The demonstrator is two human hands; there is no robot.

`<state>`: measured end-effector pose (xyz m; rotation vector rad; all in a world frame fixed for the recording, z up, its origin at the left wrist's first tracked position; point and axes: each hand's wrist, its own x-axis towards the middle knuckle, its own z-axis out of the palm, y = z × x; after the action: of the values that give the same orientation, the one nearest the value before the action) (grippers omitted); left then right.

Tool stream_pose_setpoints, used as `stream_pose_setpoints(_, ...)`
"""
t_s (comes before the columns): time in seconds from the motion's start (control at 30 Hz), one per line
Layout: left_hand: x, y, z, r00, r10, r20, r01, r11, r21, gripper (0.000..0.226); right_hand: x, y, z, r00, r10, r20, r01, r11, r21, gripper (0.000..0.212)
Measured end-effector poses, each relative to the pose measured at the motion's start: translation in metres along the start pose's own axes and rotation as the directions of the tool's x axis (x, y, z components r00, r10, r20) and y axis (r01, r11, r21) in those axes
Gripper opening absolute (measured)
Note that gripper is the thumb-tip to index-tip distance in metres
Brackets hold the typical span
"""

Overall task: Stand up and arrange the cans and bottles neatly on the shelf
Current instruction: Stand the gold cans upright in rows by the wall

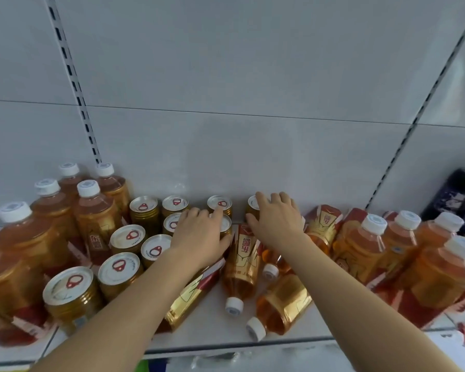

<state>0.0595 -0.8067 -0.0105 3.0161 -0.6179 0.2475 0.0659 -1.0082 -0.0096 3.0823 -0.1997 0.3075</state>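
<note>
White panels [253, 76] with slotted uprights [73, 76] formed the back wall, and a pale shelf [226, 342] ran across the lower part of the view. On its left side stood a block of upright bottles [49, 224] with white caps and amber drink, with more standing bottles [387, 245] grouped on the right. Between the groups, three bottles lay on their sides near the front edge: a tipped bottle [242, 267] with its cap toward the viewer, a second fallen bottle [282, 302] to its right, and a gold-labelled bottle [191, 294] partly under the left forearm. A dark package [457, 194] sat at the far right, against the back wall.

Gold cans [70, 291] with pull-tab lids stood upright in rows left of centre, reaching back toward the wall.

Both arms stretched forward over the shelf. The left hand [199, 234] was curled round a can [224, 224] in the second row from the back, fingers over its lid and thumb against its side. The right hand [277, 218] grasped another can [253, 208] near the back wall, fingers wrapped over its top. That can stood just right of the back row, apart from its neighbour.
</note>
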Motion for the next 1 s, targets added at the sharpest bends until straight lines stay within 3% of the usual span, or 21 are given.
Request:
stream_pose_setpoints(0.23, 0.012, -0.003, -0.001, 1.0, 0.026, -0.001, -0.026, 1.0, -0.014, 0.067, 0.013, 0.002, 0.008, 0.999, 0.03, 0.015, -0.031, 0.994, 0.106, 0.047)
stream_pose_setpoints(0.53, 0.007, -0.003, -0.028, 0.991, -0.008, -0.137, -0.021, 0.978, -0.206, 0.073, 0.014, 0.013, -0.012, 0.977, -0.006, -0.212, 0.066, 0.959, 0.277, 0.041)
stream_pose_setpoints(0.73, -0.007, -0.012, -0.057, 0.955, -0.119, -0.271, 0.004, 0.92, -0.392, 0.072, 0.003, 0.005, -0.034, 0.907, -0.085, -0.413, 0.251, 0.896, 0.367, 0.046)
stream_pose_setpoints(1.0, -0.056, -0.044, -0.085, 0.885, -0.193, -0.423, -0.017, 0.896, -0.445, 0.068, -0.039, -0.046, -0.072, 0.798, -0.161, -0.58, 0.424, 0.835, 0.351, 0.045)
